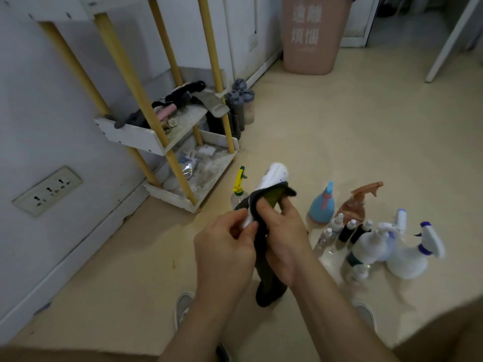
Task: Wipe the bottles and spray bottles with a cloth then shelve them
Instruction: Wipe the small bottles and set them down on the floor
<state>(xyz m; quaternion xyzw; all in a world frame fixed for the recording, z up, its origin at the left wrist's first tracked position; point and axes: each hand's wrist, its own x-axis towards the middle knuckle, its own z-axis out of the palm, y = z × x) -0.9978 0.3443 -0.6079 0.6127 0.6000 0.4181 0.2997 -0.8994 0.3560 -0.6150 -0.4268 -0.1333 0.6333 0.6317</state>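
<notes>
The person is holding a white bottle in the air over the floor, tilted with its far end pointing up and away. The left hand is pinching the bottle's near end between curled fingertips and thumb. The right hand is gripping a dark olive cloth with its fingers curled round the bottle's middle. The cloth's loose end is hanging down between the forearms.

Just behind the hands a yellow-trigger spray bottle is standing on the floor. To the right a cluster is waiting on the floor – a blue spray bottle, a brown spray bottle, several small bottles, a white pump bottle and a white spray bottle.

The shelf rack – white tiers on yellow posts – is standing against the wall to the left, its lower tiers holding clutter.
</notes>
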